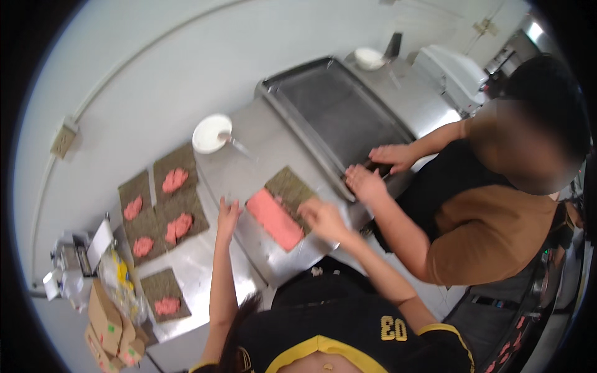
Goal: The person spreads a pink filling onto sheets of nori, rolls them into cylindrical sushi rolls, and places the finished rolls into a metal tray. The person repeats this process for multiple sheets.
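Observation:
A smooth pink slab of paste [273, 219] lies on the metal table with a dark green seaweed sheet [289, 185] showing from under its far right side. To the left of the slab, my left hand [228, 217] hovers with its fingers apart, holding nothing. My right hand [322, 219] is at the slab's right side, by the sheet's edge. Its fingers are bent and blurred, and I cannot tell whether they grip anything. Farther left, several seaweed sheets [189, 208] lie spread out, each with a rough pink lump [175, 181] on it.
A white bowl [212, 133] holding a utensil stands beyond the sheets. A large metal tray [336, 112] sits at the right; a co-worker's hands [367, 181] press a dark piece at its near edge. Another bowl [369, 58] stands behind. Cardboard boxes [111, 326] are at lower left.

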Demonstrator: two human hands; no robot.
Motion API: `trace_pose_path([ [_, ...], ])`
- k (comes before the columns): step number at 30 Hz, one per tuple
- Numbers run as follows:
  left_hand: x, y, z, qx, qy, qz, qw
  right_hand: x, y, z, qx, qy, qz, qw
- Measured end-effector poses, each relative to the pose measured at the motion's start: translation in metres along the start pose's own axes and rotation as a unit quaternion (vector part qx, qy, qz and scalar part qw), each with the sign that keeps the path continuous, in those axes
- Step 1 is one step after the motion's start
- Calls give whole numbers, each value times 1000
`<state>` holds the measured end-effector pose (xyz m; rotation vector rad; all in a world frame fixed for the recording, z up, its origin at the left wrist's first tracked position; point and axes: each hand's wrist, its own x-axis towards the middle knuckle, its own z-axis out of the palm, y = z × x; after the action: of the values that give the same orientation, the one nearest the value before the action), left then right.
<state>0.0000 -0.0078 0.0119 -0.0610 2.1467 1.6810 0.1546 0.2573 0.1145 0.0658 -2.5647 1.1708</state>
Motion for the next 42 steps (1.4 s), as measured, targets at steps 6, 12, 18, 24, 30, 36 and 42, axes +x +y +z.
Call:
trace_pose_path([
  [6,-24,14,-4,-6,47,-11,999,20,-8,-30,45,28,23,998],
  [12,-10,48,24,77,182,126,972,32,1,-12,143,40,95,984],
  [18,-33,100,46,45,189,165,967,30,-8,-9,131,28,58,989],
  [24,-34,86,39,21,192,175,965,55,-31,-29,141,30,-32,989],
  [30,-42,61,19,50,216,167,961,62,-77,-54,-28,-10,-201,979],
  [36,-65,20,-29,79,264,130,952,10,-221,-124,-146,19,-410,900],
  [42,-63,-1,-24,54,260,120,957,-3,-247,-107,-221,-4,-423,879],
])
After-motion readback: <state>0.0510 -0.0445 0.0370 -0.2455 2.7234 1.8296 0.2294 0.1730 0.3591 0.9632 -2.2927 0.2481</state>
